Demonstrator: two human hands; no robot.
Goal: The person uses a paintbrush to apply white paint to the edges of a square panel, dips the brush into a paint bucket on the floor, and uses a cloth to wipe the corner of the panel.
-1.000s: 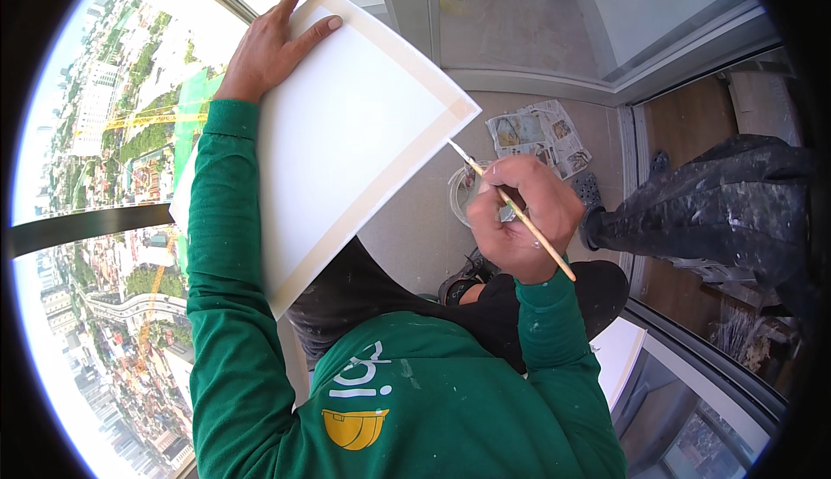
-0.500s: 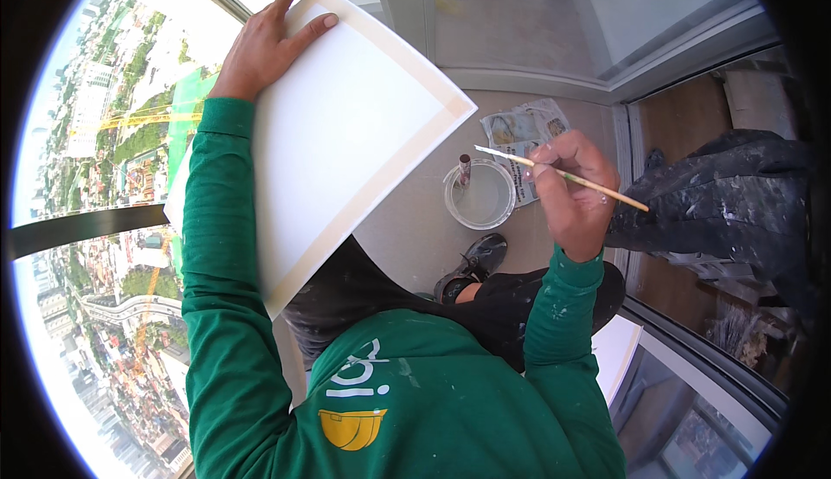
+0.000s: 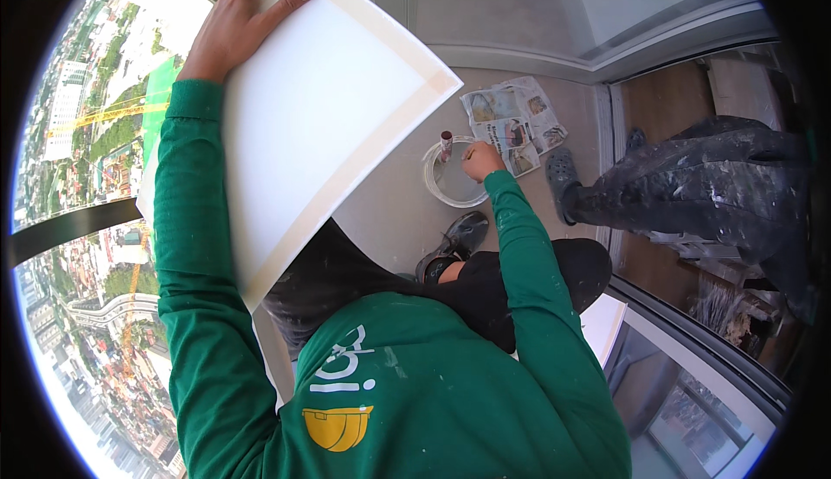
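My left hand (image 3: pixel 238 29) grips the top left edge of a large white panel (image 3: pixel 320 107) with a beige border strip, thumb on its face. The panel leans tilted along my left forearm, its lower corner by my lap. Over on the right, my right hand (image 3: pixel 482 160) is closed at the rim of a round clear plastic tub (image 3: pixel 439 192) on the floor. The thin paintbrush in this hand is mostly hidden now; the earlier frame shows its wooden handle and white tip. A small dark reddish cylinder (image 3: pixel 446 146) stands at the tub's left side.
Printed newspaper sheets (image 3: pixel 517 120) lie beyond the tub. Another person's paint-spotted dark trousers (image 3: pixel 684 180) and clog (image 3: pixel 563 183) are at the right, by the door track. My black shoe (image 3: pixel 466 235) rests near the tub. Window glass with a high city view runs along the left.
My right hand has moved down and away from me, from beside the panel to the tub. The view has shifted slightly, and the other person's clog has come into sight.
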